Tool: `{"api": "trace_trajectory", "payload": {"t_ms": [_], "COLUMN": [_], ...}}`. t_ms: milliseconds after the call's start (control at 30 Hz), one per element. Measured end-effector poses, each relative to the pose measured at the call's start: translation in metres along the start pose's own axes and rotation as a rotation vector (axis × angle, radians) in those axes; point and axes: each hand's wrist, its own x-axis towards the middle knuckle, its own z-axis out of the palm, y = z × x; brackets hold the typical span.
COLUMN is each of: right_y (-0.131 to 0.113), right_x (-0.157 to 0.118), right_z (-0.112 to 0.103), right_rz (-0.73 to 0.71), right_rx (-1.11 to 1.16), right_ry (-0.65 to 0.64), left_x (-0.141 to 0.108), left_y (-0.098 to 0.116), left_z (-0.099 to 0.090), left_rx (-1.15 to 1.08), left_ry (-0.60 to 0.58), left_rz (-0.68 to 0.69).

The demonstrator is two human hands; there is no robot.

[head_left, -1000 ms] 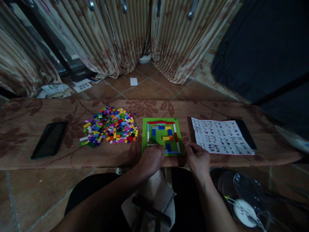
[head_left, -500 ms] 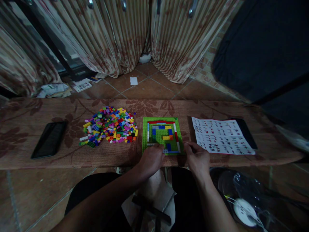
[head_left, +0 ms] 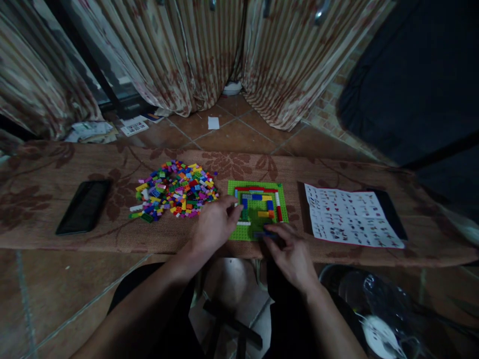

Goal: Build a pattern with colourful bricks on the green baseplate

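Observation:
A green baseplate [head_left: 247, 233] carries low walls of coloured bricks: a red row [head_left: 258, 189] at the back, red and white ones at the right, and an inner run of blue, yellow and orange bricks [head_left: 264, 198]. My left hand [head_left: 215, 224] is at the plate's left edge, fingertips pinched by the left wall; whatever lies between them is hidden. At the front, my right hand [head_left: 292, 249] has its thumb and finger on a long bluish brick [head_left: 261, 234] low over the plate. A white brick [head_left: 244, 223] lies near the left hand.
Left of the plate is a heap of loose coloured bricks [head_left: 177, 189], with a black phone [head_left: 84, 207] farther left. A printed sheet [head_left: 352, 214] lies at right, partly over a dark flat object [head_left: 391, 214]. Patterned cloth [head_left: 247, 164] covers the narrow table.
My left hand has moved from the plate's front edge to its left edge. My right hand has shifted left, from the front right corner onto the bluish brick. The view has turned slightly.

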Motion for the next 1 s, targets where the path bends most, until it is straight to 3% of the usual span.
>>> {"api": "trace_trajectory", "payload": {"t_ms": [200,267,367,467,633,767,900,1000], "right_y": [0.003,0.005,0.008,0.013,0.016,0.008,-0.002,-0.009], "right_x": [-0.001,0.0,0.0,0.0,-0.002,-0.002,0.006,0.014], "right_z": [0.006,0.007,0.01,0.013,0.017,0.017,0.011,0.005], "right_rz": [-0.024,-0.055,-0.137,-0.197,-0.208,-0.021,0.384,0.516], "right_rx": [-0.072,-0.134,-0.283,-0.38,-0.355,-0.026,0.663,1.087], "right_ry": [-0.034,-0.067,-0.128,-0.171,-0.184,-0.065,0.176,0.17], "left_x": [0.026,0.027,0.019,0.007,0.0,0.003,0.006,0.006], "left_y": [-0.027,-0.028,-0.021,-0.01,-0.003,-0.006,-0.007,-0.004], "left_z": [-0.026,-0.029,-0.023,-0.01,-0.003,-0.007,-0.007,-0.002], "left_rx": [-0.223,-0.28,-0.36,-0.297,-0.192,-0.219,-0.27,-0.319], "left_ry": [0.263,0.288,0.187,0.065,0.054,0.072,0.037,-0.022], "left_rz": [-0.072,-0.101,-0.109,-0.066,-0.015,-0.041,-0.03,-0.015]}}
